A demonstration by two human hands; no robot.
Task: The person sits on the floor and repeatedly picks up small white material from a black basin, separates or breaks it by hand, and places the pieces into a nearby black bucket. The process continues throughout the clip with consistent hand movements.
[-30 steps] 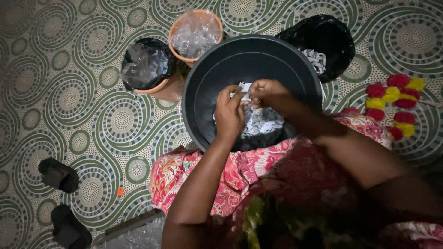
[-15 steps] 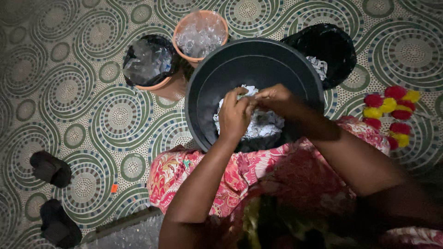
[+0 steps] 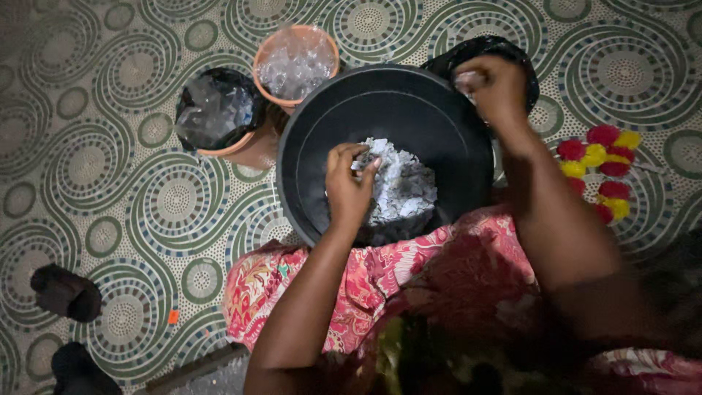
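While left hand (image 3: pixel 349 186) pinches white scrap (image 3: pixel 368 162) in black basin (image 3: pixel 314 146), right hand (image 3: pixel 496 86) (blurred) seems closed; swirl-patterned floor (image 3: pixel 110 168).

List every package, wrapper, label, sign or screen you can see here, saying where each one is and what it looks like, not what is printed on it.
No labels, signs or screens show.
Clear plastic packets: in the orange bucket, top centre; shiny, crumpled.
Clear plastic packets: in the black-lined bucket, top left; greyish, crinkled.
White crumpled wrappers: heaped in the big black basin, at the left hand.
Small pale piece: in the right hand, over the black bag at top right; blurred.
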